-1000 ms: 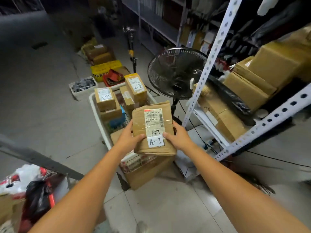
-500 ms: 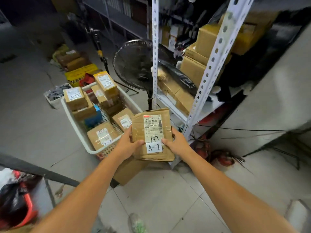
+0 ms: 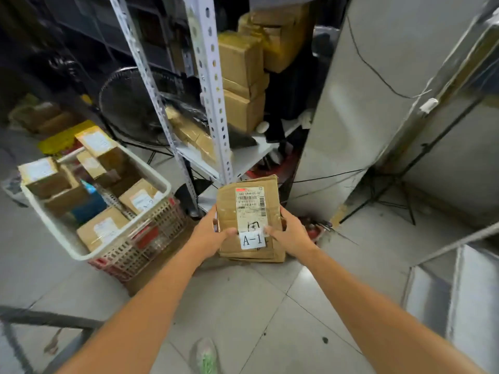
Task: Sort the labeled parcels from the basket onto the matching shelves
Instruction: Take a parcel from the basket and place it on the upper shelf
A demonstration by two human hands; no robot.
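Head view, the only one, is looking down over both forearms; a flat brown parcel (image 3: 251, 220) is being held out in front of the body, above the tiled floor (image 3: 243, 306) and clear of it. The left hand (image 3: 209, 236) is gripping its left edge and the right hand (image 3: 290, 236) its right edge; each thumb is pressing on the top face beside the white A-1 label (image 3: 252, 239), while the remaining fingers are curling under the parcel, mostly hidden. Holding it face up in this way is probably keeping the label readable while the matching shelf is being looked for.

The white-rimmed basket (image 3: 81, 255) is sitting on the floor to the left, well apart from the held parcel; several labelled cardboard parcels (image 3: 104, 229) are lying inside it, so much of the sorting is remaining. A perforated metal rack upright (image 3: 210, 90) is rising just beyond the parcel; its low shelf board (image 3: 243, 157) is carrying stacked cardboard boxes (image 3: 240, 63). No shelf marking is readable, so whether this is the A-1 shelf cannot be told. A black standing fan (image 3: 127, 103) is standing behind the rack.
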